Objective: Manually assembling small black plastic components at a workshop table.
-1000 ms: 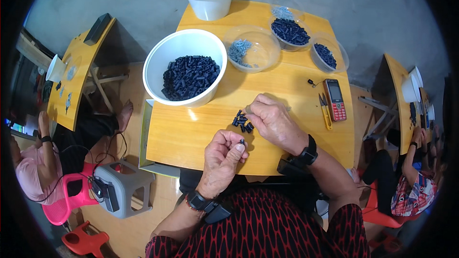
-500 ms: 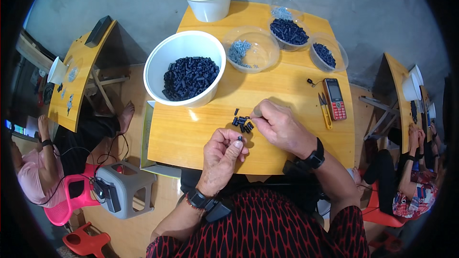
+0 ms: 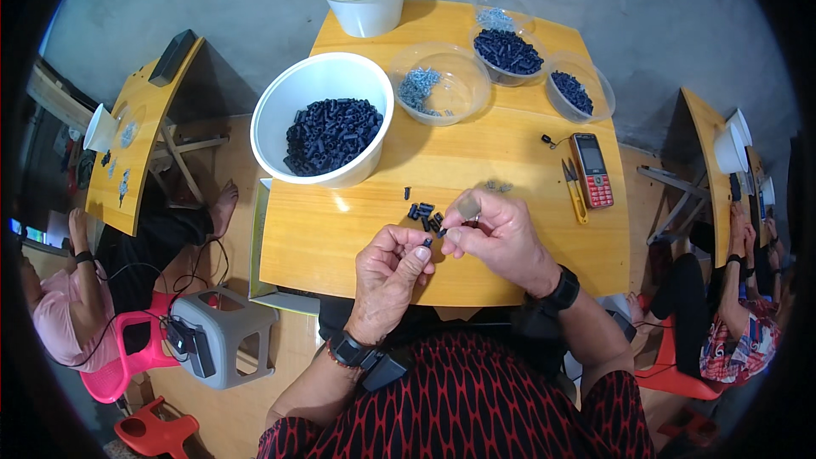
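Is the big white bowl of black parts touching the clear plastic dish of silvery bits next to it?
Cannot tell. In the head view the big white bowl and the clear plastic dish have rims that meet or overlap at one spot, but no contact or gap shows plainly.

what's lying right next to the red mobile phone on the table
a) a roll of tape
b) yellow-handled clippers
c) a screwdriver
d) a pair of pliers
b: the yellow-handled clippers lie on the wooden table just to the left of the red mobile phone, almost parallel to it.
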Demonstrator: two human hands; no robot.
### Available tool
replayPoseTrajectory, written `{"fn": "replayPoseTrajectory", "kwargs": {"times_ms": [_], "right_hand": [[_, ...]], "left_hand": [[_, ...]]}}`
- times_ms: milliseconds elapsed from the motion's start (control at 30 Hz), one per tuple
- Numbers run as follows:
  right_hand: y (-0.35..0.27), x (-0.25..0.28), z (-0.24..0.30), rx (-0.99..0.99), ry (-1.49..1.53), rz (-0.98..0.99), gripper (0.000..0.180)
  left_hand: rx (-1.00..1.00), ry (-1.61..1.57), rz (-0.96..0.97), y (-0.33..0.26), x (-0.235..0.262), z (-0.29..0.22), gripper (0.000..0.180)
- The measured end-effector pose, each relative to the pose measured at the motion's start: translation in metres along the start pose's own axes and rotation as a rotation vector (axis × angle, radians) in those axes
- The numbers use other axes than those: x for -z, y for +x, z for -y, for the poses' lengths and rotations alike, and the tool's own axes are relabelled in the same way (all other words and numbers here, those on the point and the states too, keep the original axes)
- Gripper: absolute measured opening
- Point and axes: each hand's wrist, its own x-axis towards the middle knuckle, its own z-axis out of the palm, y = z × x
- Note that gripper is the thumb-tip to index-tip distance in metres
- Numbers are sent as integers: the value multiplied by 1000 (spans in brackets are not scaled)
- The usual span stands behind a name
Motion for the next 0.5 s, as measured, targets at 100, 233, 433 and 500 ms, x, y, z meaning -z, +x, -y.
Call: {"fn": "replayPoseTrajectory", "kwargs": {"times_ms": [100,233,433,500], "right_hand": [[-2,-3,2,11,-46,-5,6],[-1,-6,1,-44,-79,-12,7],[0,-8,2,-16,-123,-13,8],[0,-9,3,-17,-121,-15,8]], "left_hand": [[-4,38,-13,0,1,1,15],[9,42,-23,-1,-1,-1,14],[14,30,-15,0,0,0,15],[18,38,-19,0,1,1,15]]}}
